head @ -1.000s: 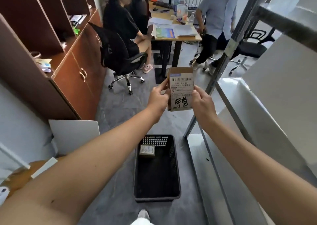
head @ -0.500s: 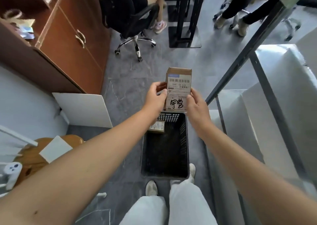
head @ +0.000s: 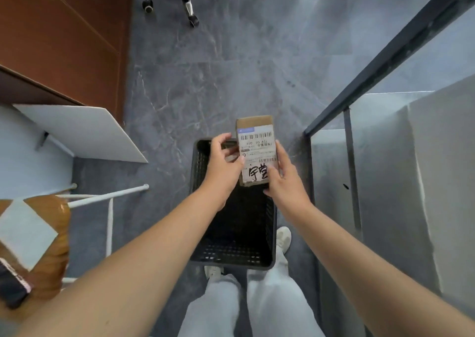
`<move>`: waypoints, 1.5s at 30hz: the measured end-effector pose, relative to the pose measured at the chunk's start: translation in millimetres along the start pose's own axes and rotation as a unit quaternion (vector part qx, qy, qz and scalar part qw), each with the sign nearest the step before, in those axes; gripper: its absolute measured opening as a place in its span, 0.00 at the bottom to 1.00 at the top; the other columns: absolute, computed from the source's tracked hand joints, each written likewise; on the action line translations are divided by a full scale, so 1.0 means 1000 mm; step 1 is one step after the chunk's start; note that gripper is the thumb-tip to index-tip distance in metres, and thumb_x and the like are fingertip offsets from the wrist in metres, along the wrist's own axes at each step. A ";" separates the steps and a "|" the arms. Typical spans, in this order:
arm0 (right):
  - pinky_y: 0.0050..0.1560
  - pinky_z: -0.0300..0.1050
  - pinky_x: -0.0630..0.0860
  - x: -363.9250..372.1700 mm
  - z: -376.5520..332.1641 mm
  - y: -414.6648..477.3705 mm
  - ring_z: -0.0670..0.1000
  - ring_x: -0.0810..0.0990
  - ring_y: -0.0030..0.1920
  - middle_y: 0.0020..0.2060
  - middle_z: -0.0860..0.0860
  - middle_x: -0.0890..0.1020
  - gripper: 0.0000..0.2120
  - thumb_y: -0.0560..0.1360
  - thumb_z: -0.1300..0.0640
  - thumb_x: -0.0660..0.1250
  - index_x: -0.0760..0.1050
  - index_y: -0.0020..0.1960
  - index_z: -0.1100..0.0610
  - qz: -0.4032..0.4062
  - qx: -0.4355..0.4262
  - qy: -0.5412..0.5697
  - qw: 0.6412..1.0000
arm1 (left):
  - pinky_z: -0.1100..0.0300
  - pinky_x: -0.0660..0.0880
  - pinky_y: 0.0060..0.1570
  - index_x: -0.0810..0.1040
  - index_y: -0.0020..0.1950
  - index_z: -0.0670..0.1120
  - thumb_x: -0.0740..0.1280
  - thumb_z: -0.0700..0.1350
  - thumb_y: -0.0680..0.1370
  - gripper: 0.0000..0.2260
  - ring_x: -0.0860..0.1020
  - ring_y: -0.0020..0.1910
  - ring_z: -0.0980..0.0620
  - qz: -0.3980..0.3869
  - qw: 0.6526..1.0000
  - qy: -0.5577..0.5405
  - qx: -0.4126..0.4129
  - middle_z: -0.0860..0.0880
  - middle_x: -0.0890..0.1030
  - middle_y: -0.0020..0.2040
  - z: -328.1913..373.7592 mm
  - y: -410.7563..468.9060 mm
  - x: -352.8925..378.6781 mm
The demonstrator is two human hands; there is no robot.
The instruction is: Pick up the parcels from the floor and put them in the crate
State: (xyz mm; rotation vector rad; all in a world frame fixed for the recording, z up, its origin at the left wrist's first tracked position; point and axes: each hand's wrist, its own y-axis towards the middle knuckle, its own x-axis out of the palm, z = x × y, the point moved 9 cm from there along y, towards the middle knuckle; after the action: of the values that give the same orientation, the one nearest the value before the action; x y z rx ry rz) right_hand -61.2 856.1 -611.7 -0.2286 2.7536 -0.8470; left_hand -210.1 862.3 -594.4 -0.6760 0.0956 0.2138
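A small brown cardboard parcel (head: 257, 146) with a white shipping label and black handwriting is held upright above the far end of a black plastic crate (head: 232, 255) on the floor. My left hand (head: 223, 165) grips the parcel's left edge, thumb on the label. My right hand (head: 282, 180) grips its right edge and lower corner. The crate sits just in front of my feet; its far end is hidden behind my hands, and the part of its bottom that shows looks dark and bare.
A brown wooden cabinet (head: 64, 41) and a white board (head: 84, 131) stand at the left. A wooden stool with a white frame (head: 51, 223) is at the lower left. A dark metal shelf frame (head: 385, 61) and white panels (head: 424, 182) line the right. Office chair wheels (head: 185, 5) are ahead.
My head has tilted down, so the people and desk have left the view. The parcel has come lower and now hangs over the crate's far end.
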 end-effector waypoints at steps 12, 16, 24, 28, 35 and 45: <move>0.50 0.36 0.79 0.053 0.217 0.110 0.45 0.78 0.53 0.62 0.51 0.71 0.25 0.82 0.63 0.57 0.65 0.74 0.41 -0.006 0.130 -0.053 0.990 | 0.45 0.83 0.45 0.64 0.62 0.61 0.68 0.35 0.78 0.24 0.82 0.56 0.44 -0.043 0.987 -0.050 -0.145 0.45 0.75 0.62 -0.244 0.137 0.018; 0.60 0.40 0.77 0.073 0.261 0.145 0.45 0.72 0.57 0.63 0.50 0.62 0.28 0.78 0.63 0.65 0.62 0.75 0.48 0.087 0.103 -0.141 0.981 | 0.48 0.83 0.44 0.62 0.61 0.57 0.65 0.35 0.79 0.21 0.82 0.56 0.47 -0.003 0.978 -0.107 -0.181 0.47 0.80 0.59 -0.309 0.185 0.029; 0.62 0.51 0.74 0.112 0.318 0.228 0.58 0.57 0.72 0.70 0.57 0.56 0.47 0.67 0.57 0.77 0.51 0.76 0.57 0.051 0.036 -0.458 0.887 | 0.42 0.79 0.53 0.61 0.62 0.57 0.64 0.31 0.79 0.24 0.79 0.59 0.43 0.074 0.934 -0.252 -0.244 0.43 0.77 0.59 -0.397 0.257 0.055; 0.63 0.53 0.72 0.114 0.331 0.271 0.62 0.61 0.71 0.72 0.60 0.58 0.47 0.67 0.61 0.75 0.50 0.76 0.62 0.011 0.040 -0.570 0.820 | 0.40 0.79 0.54 0.63 0.64 0.52 0.66 0.31 0.77 0.23 0.79 0.57 0.39 0.104 0.898 -0.347 -0.252 0.38 0.75 0.61 -0.421 0.270 0.072; 0.70 0.56 0.64 0.108 0.322 0.346 0.60 0.57 0.75 0.77 0.58 0.54 0.41 0.73 0.64 0.70 0.50 0.78 0.61 0.001 0.014 -0.666 0.746 | 0.44 0.78 0.58 0.68 0.66 0.43 0.63 0.33 0.80 0.16 0.80 0.55 0.37 0.118 0.869 -0.402 -0.264 0.35 0.76 0.62 -0.420 0.309 0.088; 0.58 0.53 0.73 0.111 0.344 0.349 0.60 0.70 0.66 0.74 0.54 0.61 0.30 0.79 0.59 0.62 0.54 0.78 0.54 -0.018 0.055 -0.541 0.839 | 0.50 0.74 0.64 0.70 0.71 0.42 0.53 0.31 0.80 0.21 0.75 0.65 0.40 0.138 0.883 -0.347 -0.285 0.38 0.75 0.63 -0.422 0.326 0.090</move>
State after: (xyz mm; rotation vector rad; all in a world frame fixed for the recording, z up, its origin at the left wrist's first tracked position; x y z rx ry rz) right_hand -96.6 934.7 -1106.9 -0.5371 1.6297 -0.5888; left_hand -203.9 859.1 -1135.5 -1.1341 -0.5883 0.7689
